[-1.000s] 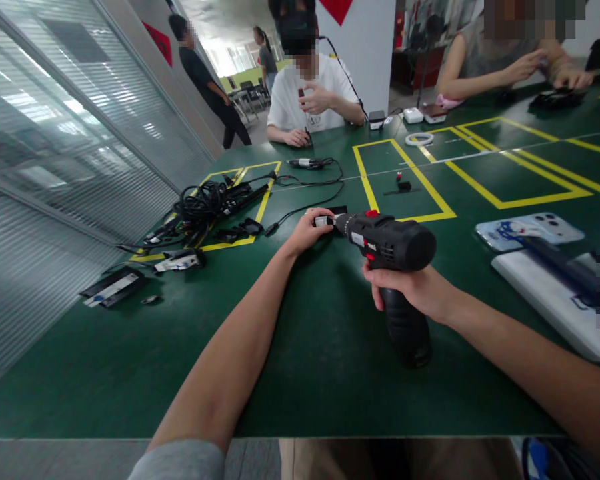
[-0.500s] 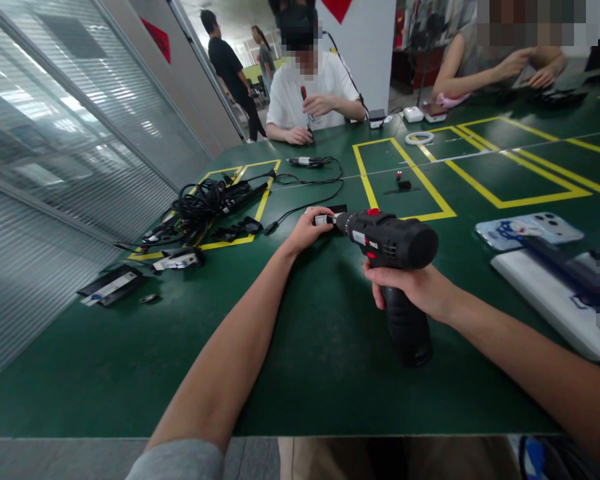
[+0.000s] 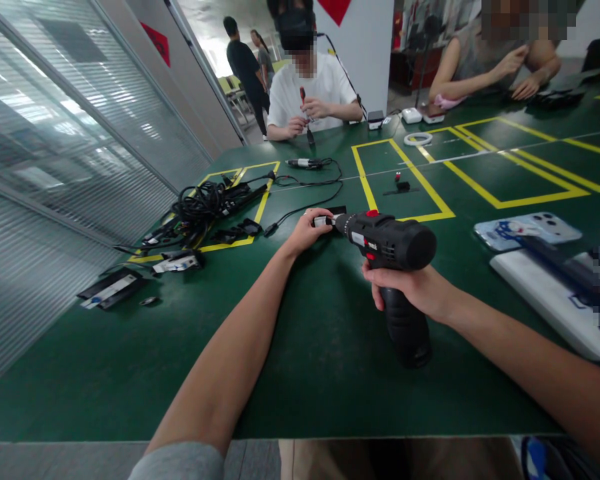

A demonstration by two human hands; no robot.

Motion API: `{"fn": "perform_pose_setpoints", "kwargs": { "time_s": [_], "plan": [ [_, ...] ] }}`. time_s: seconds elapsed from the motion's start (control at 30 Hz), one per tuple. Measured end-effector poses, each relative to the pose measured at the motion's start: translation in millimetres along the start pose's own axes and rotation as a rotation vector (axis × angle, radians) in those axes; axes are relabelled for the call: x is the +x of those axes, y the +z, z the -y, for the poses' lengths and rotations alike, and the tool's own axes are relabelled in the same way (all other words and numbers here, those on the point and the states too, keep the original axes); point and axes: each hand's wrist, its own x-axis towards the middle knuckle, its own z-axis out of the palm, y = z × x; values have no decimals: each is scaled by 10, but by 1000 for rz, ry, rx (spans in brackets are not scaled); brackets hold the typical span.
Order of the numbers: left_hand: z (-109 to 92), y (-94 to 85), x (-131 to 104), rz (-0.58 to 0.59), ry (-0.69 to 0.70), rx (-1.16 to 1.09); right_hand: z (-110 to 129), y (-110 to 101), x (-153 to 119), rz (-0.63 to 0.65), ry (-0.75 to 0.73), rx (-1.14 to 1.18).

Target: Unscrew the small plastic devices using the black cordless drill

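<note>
My right hand (image 3: 405, 283) is wrapped round the grip of a black cordless drill (image 3: 393, 240) with red details. Its chuck points left, toward my left hand (image 3: 307, 230). The fingers of that hand are closed on a small black part with a white label (image 3: 323, 221), low over the green table (image 3: 330, 373). The drill's tip meets this part or sits right beside it; which one I cannot tell. Another black piece of the part shows behind the chuck, and my fingers and the drill hide the rest.
Tangled black cables (image 3: 205, 207) lie on the left, with a flat black box (image 3: 113, 288) nearer me. A phone (image 3: 527, 230) and a white case (image 3: 550, 293) lie at right. Across the table, a co-worker (image 3: 313, 93) holds a screwdriver (image 3: 304, 100); another person (image 3: 500, 67) sits at far right.
My hands and the drill have hardly moved. Across the table, the co-worker's left-side hand has risen from the tabletop toward the screwdriver. A standing person in the background has moved right.
</note>
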Motion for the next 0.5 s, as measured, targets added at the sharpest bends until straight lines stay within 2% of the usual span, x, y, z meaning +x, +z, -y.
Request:
{"fn": "perform_pose_setpoints", "kwargs": {
  "time_s": [0.37, 0.5],
  "plan": [
    [-21, 2, -4, -5, -33, -9, -19, 1, 3, -2, -6, -20],
    [5, 3, -2, -10, -6, -22, -17, 5, 4, 0, -7, -34]
  ]
}}
